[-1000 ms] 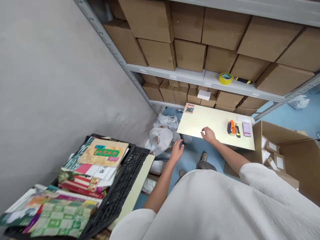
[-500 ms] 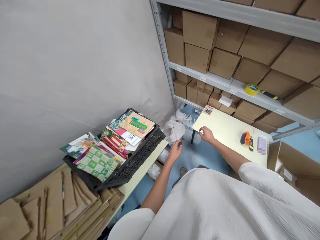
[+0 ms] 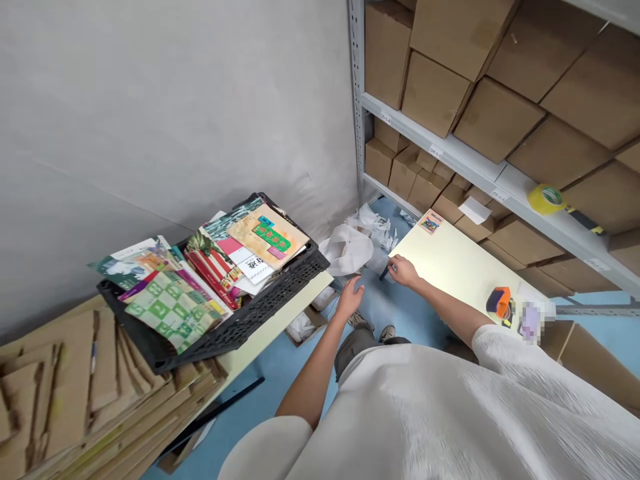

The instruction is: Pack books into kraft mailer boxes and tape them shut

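My left hand hangs in the air between the two tables, its fingers loosely bent and apart, with nothing in it. Nearest to it is the black plastic crate, heaped with books and booklets such as a green checkered one and a tan-covered one. Over the left edge of the pale yellow table, my right hand has loosely curled fingers, and no held thing shows. A small picture card or booklet lies at that table's far corner.
Grey shelves hold rows of cardboard boxes; yellow tape lies on one. An orange and purple tape dispenser sits on the right table. Flattened cardboard is stacked at left. A white plastic bag lies by the wall.
My view has shifted and turned, so the shelves and tape appear farther right. My right hand has drawn a little left over the table edge. Both hands stay low, without taking hold of anything visible.
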`<control>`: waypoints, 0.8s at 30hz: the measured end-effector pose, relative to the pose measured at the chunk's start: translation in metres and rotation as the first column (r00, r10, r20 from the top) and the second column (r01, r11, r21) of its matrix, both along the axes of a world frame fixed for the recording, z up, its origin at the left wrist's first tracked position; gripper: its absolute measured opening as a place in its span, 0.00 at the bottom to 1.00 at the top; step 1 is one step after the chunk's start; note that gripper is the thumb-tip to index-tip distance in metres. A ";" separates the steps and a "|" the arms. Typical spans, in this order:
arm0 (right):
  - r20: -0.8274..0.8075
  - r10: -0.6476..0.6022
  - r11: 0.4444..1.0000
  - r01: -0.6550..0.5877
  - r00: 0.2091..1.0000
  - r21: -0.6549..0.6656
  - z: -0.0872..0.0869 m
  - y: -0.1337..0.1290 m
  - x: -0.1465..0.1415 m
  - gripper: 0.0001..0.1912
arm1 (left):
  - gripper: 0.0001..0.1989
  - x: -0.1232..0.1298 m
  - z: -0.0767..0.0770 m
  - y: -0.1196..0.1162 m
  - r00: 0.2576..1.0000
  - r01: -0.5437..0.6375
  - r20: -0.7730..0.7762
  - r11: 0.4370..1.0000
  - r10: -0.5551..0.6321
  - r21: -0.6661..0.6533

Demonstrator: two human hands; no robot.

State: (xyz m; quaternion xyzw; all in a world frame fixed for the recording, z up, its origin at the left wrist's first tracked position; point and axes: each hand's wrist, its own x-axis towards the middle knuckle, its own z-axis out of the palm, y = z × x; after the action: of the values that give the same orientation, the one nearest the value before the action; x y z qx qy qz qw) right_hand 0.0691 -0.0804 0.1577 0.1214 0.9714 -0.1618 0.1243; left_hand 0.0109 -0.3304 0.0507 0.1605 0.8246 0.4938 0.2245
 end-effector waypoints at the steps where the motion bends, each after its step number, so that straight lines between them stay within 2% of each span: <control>1: 0.013 0.008 1.000 -0.009 1.000 0.002 -0.003 0.002 -0.009 0.14 | 0.20 -0.007 -0.004 0.003 1.000 -0.006 0.012 1.000 0.005 0.005; 4: 0.060 0.028 1.000 -0.029 0.998 0.008 -0.017 0.008 -0.041 0.16 | 0.19 -0.028 -0.019 0.011 0.998 -0.027 0.063 1.000 0.026 0.014; 8: 0.118 0.028 1.000 -0.026 0.993 -0.012 -0.044 0.016 -0.087 0.16 | 0.18 -0.054 -0.039 0.020 0.989 -0.056 0.142 0.998 0.051 0.029; 13: 0.248 -0.001 0.998 0.016 0.969 -0.061 -0.079 0.027 -0.137 0.18 | 0.18 -0.075 -0.050 0.036 0.957 -0.074 0.277 0.996 0.082 -0.040; 17: 0.376 -0.011 0.994 0.051 0.927 -0.097 -0.112 0.040 -0.173 0.18 | 0.18 -0.086 -0.064 0.051 0.914 -0.148 0.368 0.985 0.172 -0.092; 20: 0.442 -0.004 0.993 0.057 0.897 -0.107 -0.149 0.052 -0.201 0.18 | 0.17 -0.093 -0.089 0.062 0.888 -0.213 0.390 0.970 0.243 -0.117; 24: 0.522 0.033 0.992 0.035 0.852 -0.119 -0.211 0.064 -0.231 0.18 | 0.14 -0.105 -0.138 0.074 0.834 -0.301 0.421 0.933 0.357 -0.196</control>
State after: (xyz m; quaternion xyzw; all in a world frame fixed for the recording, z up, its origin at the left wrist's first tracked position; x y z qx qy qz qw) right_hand -0.1615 -0.0164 -0.0528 0.1533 0.8891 -0.1826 0.3908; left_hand -0.0940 -0.2562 -0.0868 -0.1164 0.7939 0.4972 0.3300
